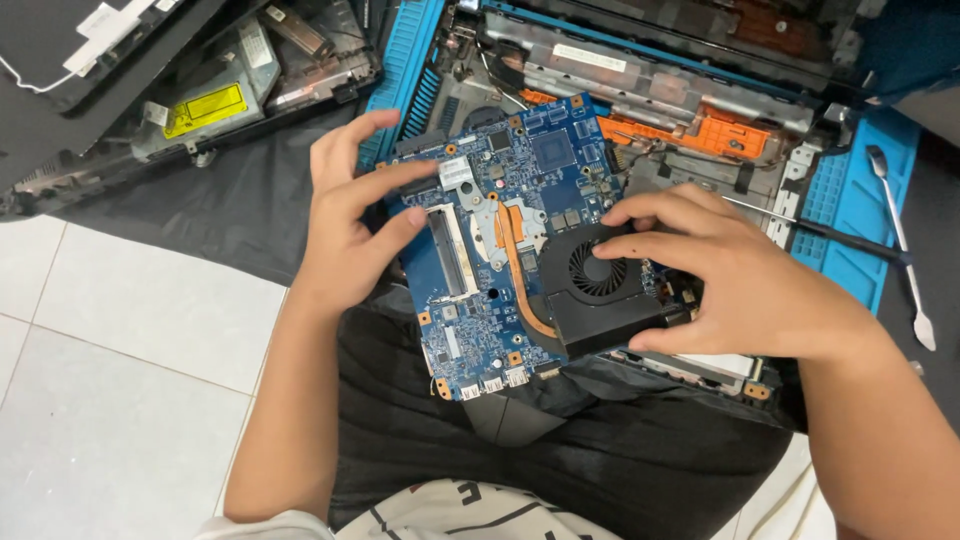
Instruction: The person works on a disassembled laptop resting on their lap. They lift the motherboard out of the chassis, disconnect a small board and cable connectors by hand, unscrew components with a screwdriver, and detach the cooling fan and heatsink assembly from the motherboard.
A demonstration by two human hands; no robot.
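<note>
Head view: both hands hold a blue laptop motherboard (500,250) above the person's lap. The left hand (350,225) grips its left edge, fingers curled over the board. The right hand (730,270) closes on the black cooling fan (600,285) at the board's right side. Behind lie an opened laptop chassis (690,90) and a metal spudger (900,230).
</note>
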